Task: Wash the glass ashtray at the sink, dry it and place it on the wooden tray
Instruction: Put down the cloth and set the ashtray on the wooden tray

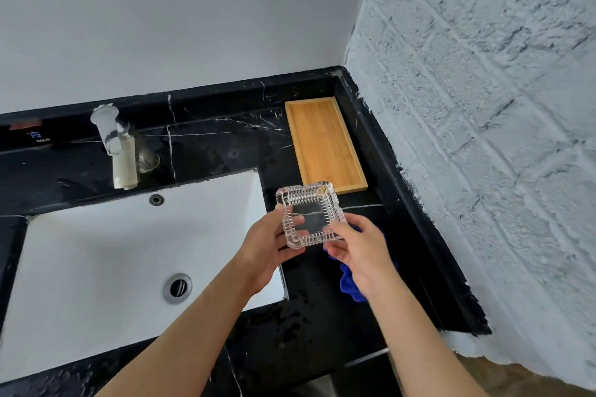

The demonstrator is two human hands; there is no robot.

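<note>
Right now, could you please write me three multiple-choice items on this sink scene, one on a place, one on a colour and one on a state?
1. Where does the wooden tray lie?
A. In the sink basin
B. On the black counter, in the corner by the walls
C. Under the tap

2. What colour is the cloth on the counter?
A. Blue
B. Red
C. White

3. How is the glass ashtray held?
A. It rests on the tray
B. It lies in the basin
C. Both hands hold it up over the counter

Answers:
1 B, the tray sits to the right of the sink, against the corner.
2 A, blue cloth shows beneath the right hand.
3 C, the left hand and right hand grip its opposite sides.
</note>
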